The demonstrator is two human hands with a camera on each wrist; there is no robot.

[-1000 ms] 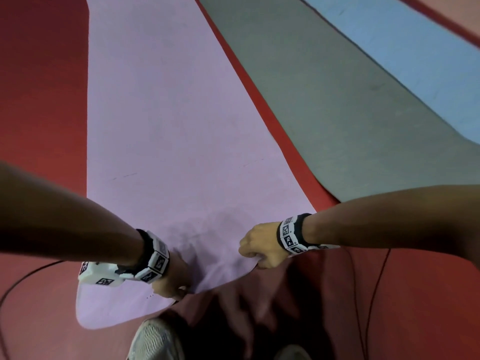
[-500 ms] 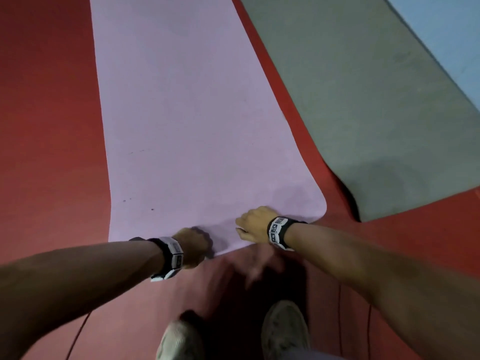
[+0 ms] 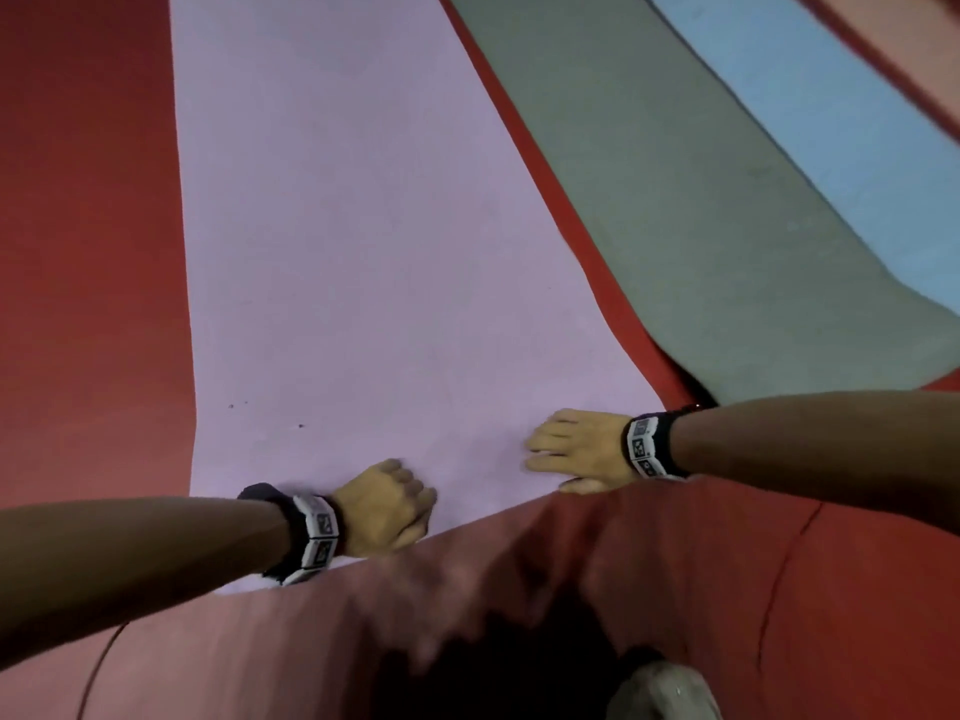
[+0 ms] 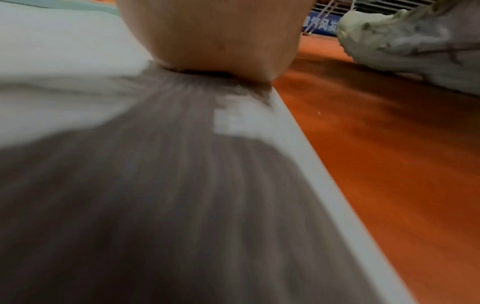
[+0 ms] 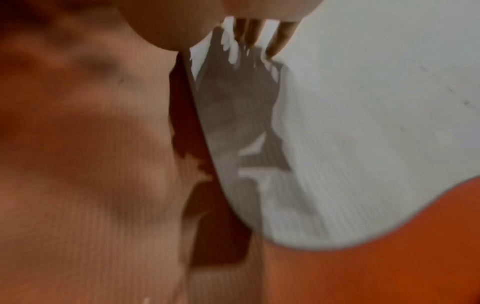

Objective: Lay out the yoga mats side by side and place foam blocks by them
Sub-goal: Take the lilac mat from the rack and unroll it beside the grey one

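Note:
A pink yoga mat [image 3: 363, 252] lies unrolled on the red floor [image 3: 78, 252], running away from me. At its near edge my left hand [image 3: 389, 506] sits with fingers curled, gripping the edge. In the left wrist view the heel of the left hand [image 4: 215, 35] rests on the pink mat [image 4: 64, 51]. My right hand [image 3: 576, 449] lies flat on the mat near its right corner, fingers straight, thumb along the edge. A grey mat [image 3: 701, 226] and a blue mat [image 3: 831, 122] lie to the right. No foam blocks are in view.
My pale shoe [image 3: 665, 688] stands just behind the mat's near edge and also shows as a shoe [image 4: 415, 37] in the left wrist view. A thin dark cable [image 3: 779, 563] trails over the floor at the right. Red floor stretches left of the pink mat.
The near end of the pink mat, held lifted a second ago, now lies flat on the floor. My right hand has opened and spread on it, further right. The left hand stays curled at the edge.

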